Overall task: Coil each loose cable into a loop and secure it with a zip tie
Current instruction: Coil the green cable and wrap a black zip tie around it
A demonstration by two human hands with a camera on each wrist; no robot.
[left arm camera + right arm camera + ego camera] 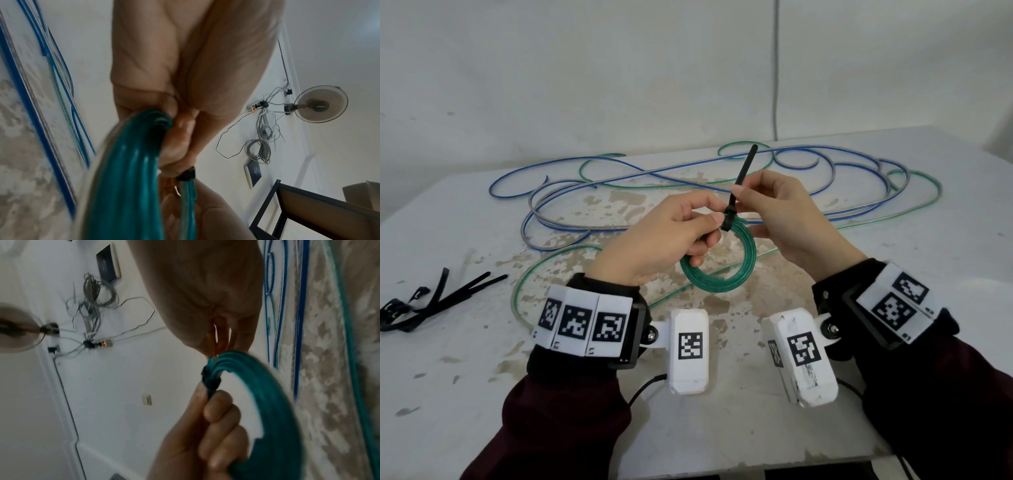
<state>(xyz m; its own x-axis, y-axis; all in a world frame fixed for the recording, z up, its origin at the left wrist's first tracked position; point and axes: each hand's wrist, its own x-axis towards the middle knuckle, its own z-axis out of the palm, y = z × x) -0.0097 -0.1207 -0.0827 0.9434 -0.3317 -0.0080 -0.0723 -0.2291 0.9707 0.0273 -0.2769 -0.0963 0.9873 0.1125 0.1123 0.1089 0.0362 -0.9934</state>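
A green cable wound into a small coil (726,270) hangs above the table between both hands. My left hand (671,236) grips the coil's upper left side, thumb by the tie's head. A black zip tie (739,185) is wrapped round the top of the coil, its tail sticking up and away. My right hand (780,219) pinches that tail just above the head. The left wrist view shows the coil (127,170) running through my curled fingers (176,142). The right wrist view shows the black tie band (209,379) cinched round the coil (273,402).
Loose blue cables (688,174) and loose green cable (893,202) sprawl over the far half of the stained white table (722,428). A green strand (530,281) trails under my left wrist. Several spare black zip ties (438,301) lie at the left edge.
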